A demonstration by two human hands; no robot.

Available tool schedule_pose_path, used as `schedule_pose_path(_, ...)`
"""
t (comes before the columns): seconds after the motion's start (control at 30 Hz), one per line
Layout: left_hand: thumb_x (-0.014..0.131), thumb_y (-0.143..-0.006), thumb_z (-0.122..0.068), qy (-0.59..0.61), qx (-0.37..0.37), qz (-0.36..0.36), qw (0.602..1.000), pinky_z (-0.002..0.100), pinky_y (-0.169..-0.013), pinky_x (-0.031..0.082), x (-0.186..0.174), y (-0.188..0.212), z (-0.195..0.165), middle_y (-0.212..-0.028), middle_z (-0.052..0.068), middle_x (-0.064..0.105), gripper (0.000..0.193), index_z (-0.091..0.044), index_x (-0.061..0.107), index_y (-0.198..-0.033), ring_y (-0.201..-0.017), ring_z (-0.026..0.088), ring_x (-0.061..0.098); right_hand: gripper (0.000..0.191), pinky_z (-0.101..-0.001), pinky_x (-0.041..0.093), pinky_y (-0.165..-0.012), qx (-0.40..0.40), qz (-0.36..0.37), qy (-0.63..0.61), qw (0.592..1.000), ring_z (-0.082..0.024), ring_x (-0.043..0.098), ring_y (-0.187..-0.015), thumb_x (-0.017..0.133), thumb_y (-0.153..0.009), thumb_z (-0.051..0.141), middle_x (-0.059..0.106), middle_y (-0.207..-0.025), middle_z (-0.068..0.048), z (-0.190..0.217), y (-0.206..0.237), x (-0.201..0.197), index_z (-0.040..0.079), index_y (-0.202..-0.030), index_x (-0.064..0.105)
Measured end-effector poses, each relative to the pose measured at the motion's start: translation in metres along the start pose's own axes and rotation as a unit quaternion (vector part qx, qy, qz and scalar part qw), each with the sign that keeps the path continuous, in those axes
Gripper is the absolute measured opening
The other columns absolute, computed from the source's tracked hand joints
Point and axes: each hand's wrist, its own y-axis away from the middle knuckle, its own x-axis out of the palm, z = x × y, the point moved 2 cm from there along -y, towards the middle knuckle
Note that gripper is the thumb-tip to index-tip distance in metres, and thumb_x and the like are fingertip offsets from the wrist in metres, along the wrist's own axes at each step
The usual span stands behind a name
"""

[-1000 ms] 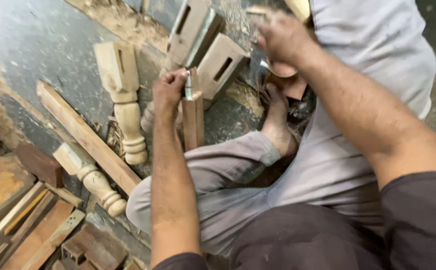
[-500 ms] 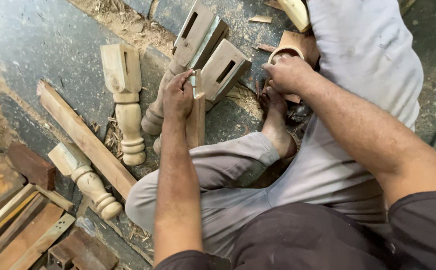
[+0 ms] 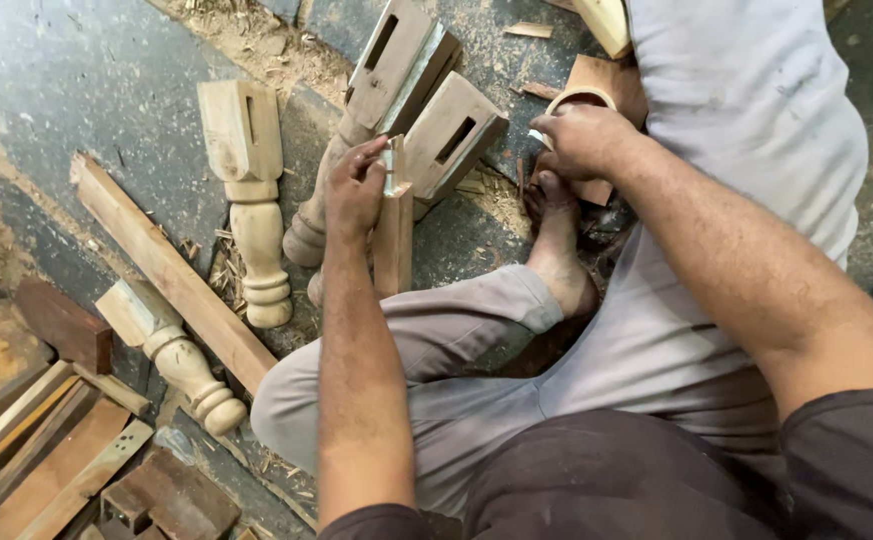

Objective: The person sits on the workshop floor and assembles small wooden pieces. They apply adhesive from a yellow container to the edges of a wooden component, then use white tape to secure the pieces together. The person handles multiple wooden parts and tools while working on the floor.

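My left hand (image 3: 354, 190) has its fingers clamped on the upright wood block (image 3: 393, 240) beside the turned legs (image 3: 246, 200); right hand (image 3: 581, 140) grips something small. Mortises already cut; this block seems unfinished.

The left hand (image 3: 354, 190) grips the top of a narrow wooden block (image 3: 393, 240) standing upright on the concrete floor (image 3: 86, 80), with a small metal piece, perhaps a hinge (image 3: 389, 165), pressed against its upper end. The right hand (image 3: 581, 140) is closed around a small object just above a round wooden bowl (image 3: 578, 98); what it holds is too hidden to tell. A bare foot (image 3: 559, 245) rests between the hands. Behind the block lie 2 mortised turned legs (image 3: 426, 110); 2 more (image 3: 246, 190) lie to the left beside a long wooden batten (image 3: 171, 270).
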Motion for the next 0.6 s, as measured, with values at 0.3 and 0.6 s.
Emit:
schedule_pose_path(0.3,0.069,-0.095,-0.009,0.066,-0.055,-0.017,0.996,0.028,-0.08,0.057,0.003,0.001,0.013,-0.102,0.008,0.076,0.022,-0.002,0.074,-0.115,-0.089,0.013,0.07,0.033,-0.0472,0.055,-0.095,0.01,-0.088,0.039,0.995,-0.032,0.067,-0.111,0.054,-0.095,0.02,0.071,-0.119,-0.013,-0.026,0.01,0.005,0.013,-0.119,0.073)
schedule_pose_path(0.6,0.068,-0.09,-0.018,-0.115,-0.058,-0.067,0.989,0.038,-0.085,0.059,0.006,0.023,-0.047,-0.098,0.019,0.077,0.026,0.0,0.074,-0.107,-0.091,0.028,0.077,0.024,-0.0481,0.048,-0.093,-0.007,-0.082,0.217,0.973,-0.026,0.062,-0.117,0.067,-0.083,0.03,0.07,-0.114,-0.008,0.003,0.045,-0.008,0.014,-0.098,0.078)
